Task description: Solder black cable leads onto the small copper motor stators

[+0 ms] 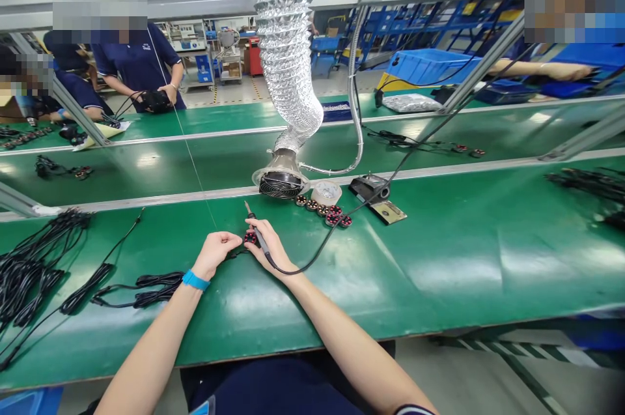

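My right hand (271,245) is closed around a soldering iron (260,237), its tip pointing up and away from me. Its fingertips also touch a small round motor stator (250,238) with red and black windings. Beside the stator, the thumb and fingers of my left hand (217,252), which has a blue band at the wrist, are pinched together. A thin solder wire (198,175) runs down from above to that hand. Below the fingers, a short stretch of black cable (235,254) reaches toward the stator. The exact contact at the left fingertips is too small to make out.
A fume fan (282,182) on a silver duct (288,43) hangs ahead. Behind my right hand stand several stators (322,210), a tape roll (326,193) and an iron stand (371,188). Black cable bundles (36,265) lie left. Across the bench, a person (137,70) handles a black object.
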